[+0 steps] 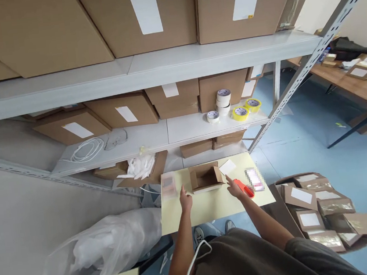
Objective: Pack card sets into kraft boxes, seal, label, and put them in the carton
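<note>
An open cardboard box (205,189) stands on the pale yellow table (208,209), its flaps spread and its inside dark. Left of it, my left hand (186,200) hovers with the index finger stretched out and the thumb apart, nothing in it. On the other side my right hand (233,188) reaches toward the box's right flap, fingers spread and empty. Beside that hand lies an orange-red plastic tool (247,191), partly covered by my wrist. A white paper sheet (227,167) rests behind my right hand. At the table's left is a clear pinkish plastic item (168,186).
A metal shelf (189,126) with cartons rises behind the table. White tape rolls (222,100) and yellow tape rolls (240,113) stand on it. On the floor right is a large carton (277,206) of small boxes; plastic wrap (115,238) bulges at left.
</note>
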Tool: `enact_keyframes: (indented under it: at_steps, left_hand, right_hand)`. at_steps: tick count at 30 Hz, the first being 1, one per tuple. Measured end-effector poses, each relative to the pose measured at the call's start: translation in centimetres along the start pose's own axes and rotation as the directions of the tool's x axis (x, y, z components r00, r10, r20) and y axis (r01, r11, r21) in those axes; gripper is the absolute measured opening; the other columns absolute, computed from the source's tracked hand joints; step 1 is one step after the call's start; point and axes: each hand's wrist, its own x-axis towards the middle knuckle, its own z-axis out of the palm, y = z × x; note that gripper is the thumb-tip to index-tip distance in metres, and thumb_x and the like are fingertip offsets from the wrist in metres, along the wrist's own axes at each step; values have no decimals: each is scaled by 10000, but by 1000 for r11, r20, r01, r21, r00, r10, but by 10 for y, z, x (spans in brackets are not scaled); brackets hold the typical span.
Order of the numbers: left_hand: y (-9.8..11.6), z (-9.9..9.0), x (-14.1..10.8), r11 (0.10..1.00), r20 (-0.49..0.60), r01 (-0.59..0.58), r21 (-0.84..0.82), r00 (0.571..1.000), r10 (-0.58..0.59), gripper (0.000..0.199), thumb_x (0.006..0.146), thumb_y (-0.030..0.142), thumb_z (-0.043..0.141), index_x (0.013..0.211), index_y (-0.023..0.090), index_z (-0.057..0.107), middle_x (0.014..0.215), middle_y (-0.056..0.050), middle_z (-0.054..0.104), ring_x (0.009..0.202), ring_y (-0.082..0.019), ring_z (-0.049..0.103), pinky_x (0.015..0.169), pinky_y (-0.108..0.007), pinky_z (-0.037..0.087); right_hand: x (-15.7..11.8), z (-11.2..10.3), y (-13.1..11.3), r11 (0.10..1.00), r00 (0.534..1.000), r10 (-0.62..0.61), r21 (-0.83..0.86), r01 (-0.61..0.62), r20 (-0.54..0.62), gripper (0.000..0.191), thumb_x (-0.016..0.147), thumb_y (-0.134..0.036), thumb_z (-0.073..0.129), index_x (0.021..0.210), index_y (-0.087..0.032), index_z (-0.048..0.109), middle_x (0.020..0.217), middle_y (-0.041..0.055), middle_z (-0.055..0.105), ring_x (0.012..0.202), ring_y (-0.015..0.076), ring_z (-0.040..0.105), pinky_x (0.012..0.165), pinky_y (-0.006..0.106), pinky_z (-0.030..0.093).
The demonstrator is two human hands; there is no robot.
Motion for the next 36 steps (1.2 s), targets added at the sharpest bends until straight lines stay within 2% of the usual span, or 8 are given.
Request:
enact_keyframes:
  at_steps: [4,8,11,14,17,21,30,36]
  left_hand:
    - [40,-8,3,981,-109,-186,-50,978,180,571,979,194,454,1547,215,512,1420,-132,673,1278,-226,658,1112,-387,527]
    - [82,13,4,890,227,-452,-56,863,452,350,974,227,544,1254,217,754,1250,-116,759,1191,-250,701,1126,-422,515]
    - [87,19,3,838,343,-528,138,819,460,275,948,211,593,1132,201,797,1247,-140,755,1314,-286,631,1216,-443,415]
    - [72,10,2,841,271,-439,315,891,364,382,898,337,713,1248,190,754,1482,-174,625,1549,-357,369,1272,-509,301]
    - [51,1,0,885,218,-288,367,951,219,823,718,490,882,1429,158,633,1705,-214,326,1623,-435,119,1279,-559,236]
    - [32,11,-3,916,299,-179,359,952,69,1086,572,531,961,1502,155,545,1771,-219,42,1626,-442,74,1261,-492,282]
    - [29,32,-5,828,227,-128,546,974,0,179,899,304,732,1036,192,758,1741,-143,275,1206,-308,692,1059,-395,489]
    - [37,32,-7,750,218,-117,651,975,-37,179,939,290,708,1052,166,772,1760,-153,212,1122,-258,728,1028,-353,511]
  right_hand:
    - [12,-7,-29,971,981,-94,203,128,-169,677,864,-170,465,1539,-210,516,1495,133,605,1310,270,624,1019,385,561]
    - [27,16,-72,922,953,-297,241,304,-65,590,892,-169,461,1465,-224,589,1454,116,637,1261,260,649,1037,416,562]
    - [35,34,-92,902,904,-422,139,410,74,607,842,-114,513,1429,-213,632,1405,112,673,1307,269,614,1147,459,483]
    - [38,36,-91,896,885,-440,14,444,151,652,805,-91,569,1448,-185,622,1455,134,634,1386,284,541,1219,478,396]
    - [36,26,-76,885,887,-430,-115,450,168,684,807,-119,626,1488,-179,590,1538,141,554,1479,303,426,1266,480,314]
    - [31,13,-49,884,910,-367,-231,406,193,794,776,-163,707,1547,-230,532,1671,110,392,1584,333,232,1283,483,253]
    - [39,6,-45,859,919,-186,-397,325,348,1080,778,-215,748,1700,-305,193,1790,98,-85,1595,361,217,1180,425,345]
    - [61,18,-79,742,950,-136,-607,286,281,953,837,-221,694,1678,-295,253,1760,118,198,1510,376,302,1139,470,296]
